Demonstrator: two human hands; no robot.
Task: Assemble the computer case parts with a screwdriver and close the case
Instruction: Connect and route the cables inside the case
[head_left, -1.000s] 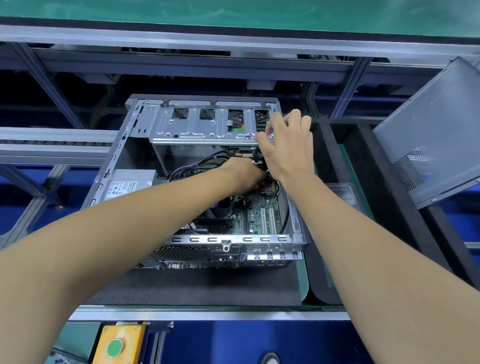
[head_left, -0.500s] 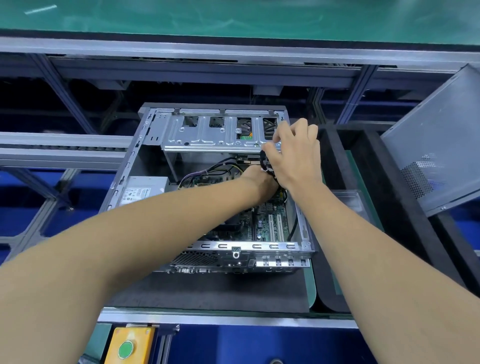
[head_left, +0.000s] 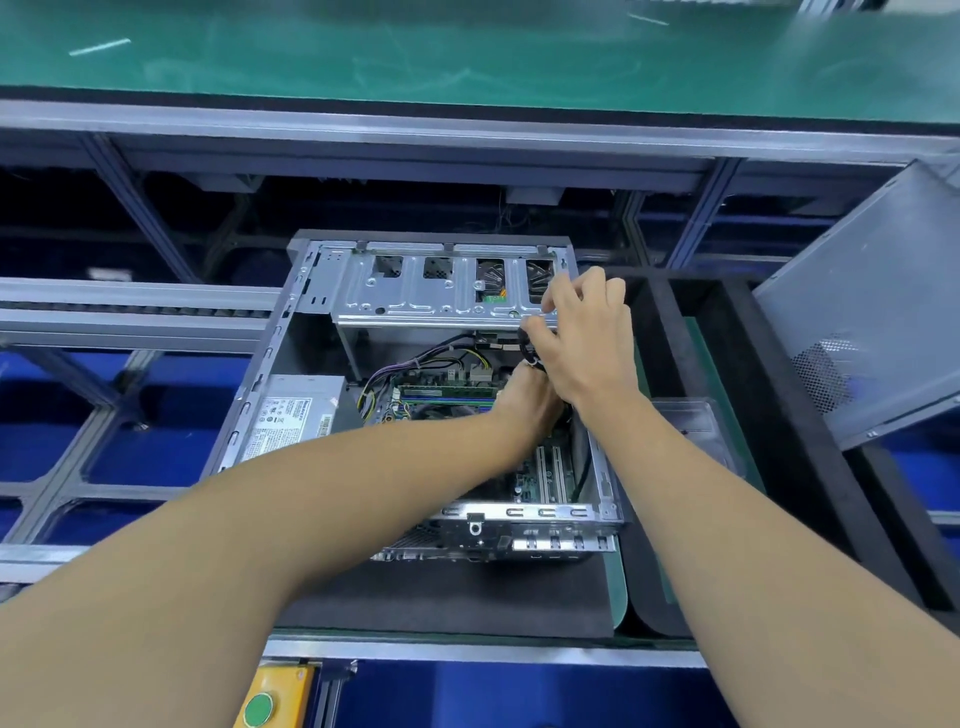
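Head view: the open computer case (head_left: 291, 374) lies on its side on a black foam mat (head_left: 447, 597) at the centre of the frame, its interior facing up. A silver drive cage (head_left: 415, 291) spans the 12 o'clock end of the case, a power supply (head_left: 291, 410) with a white label sits at 9 o'clock, and the green motherboard (head_left: 540, 473) shows at 5 o'clock inside.

The right hand (head_left: 582, 343) hovers at 1 o'clock of the case, at the drive cage's right end, its fingers curled and pinching a black cable (head_left: 527, 348) that drops into the case. The left hand (head_left: 530, 400) reaches in just below it, mostly hidden by the right hand; whether it grips anything cannot be told.

The detached grey side panel (head_left: 862, 312) leans tilted at 3 o'clock, beyond a black foam tray (head_left: 769, 415). A clear plastic box (head_left: 691, 421) sits just right of the case. A yellow box with a green button (head_left: 258, 709) lies at 7 o'clock.
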